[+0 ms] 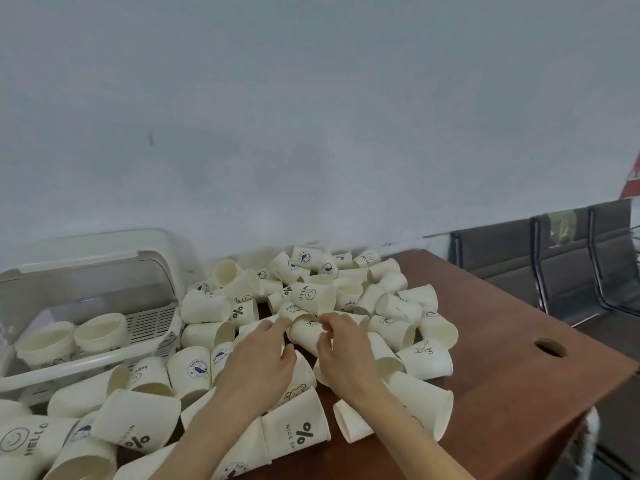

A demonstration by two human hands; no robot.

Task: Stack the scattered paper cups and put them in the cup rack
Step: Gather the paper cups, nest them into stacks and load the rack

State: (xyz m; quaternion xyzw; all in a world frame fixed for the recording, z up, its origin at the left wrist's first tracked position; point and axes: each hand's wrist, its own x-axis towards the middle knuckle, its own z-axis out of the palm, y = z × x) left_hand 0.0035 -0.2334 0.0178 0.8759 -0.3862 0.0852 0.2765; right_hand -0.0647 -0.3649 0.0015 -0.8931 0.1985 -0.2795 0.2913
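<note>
Scattered paper cups [349, 299] cover the left and middle of the brown worktop [512, 368], most lying on their sides in a loose heap, some printed with "HELLO", "NICE DAY" or a round badge. The heap runs from the near left corner back to the wall [311, 116].

The cup rack [104, 306] stands at the left rear of the worktop, its clear lid raised. 2 cups [74, 337] sit upright inside it, side by side.

Both hands are over the middle of the heap. The left hand [258, 362] has its fingers curled; its fingertips touch 1 tipped cup [304, 332], thumb bent beneath. Whether this grip actually clamps the cup cannot be told. The right hand [341, 351] pinches the same cup at its rim, fingers curled round the edge, grip closed on it.

Dark chairs [568, 258] stand beyond the right edge of the worktop. A round hole [550, 348] is cut near the worktop's right corner.
</note>
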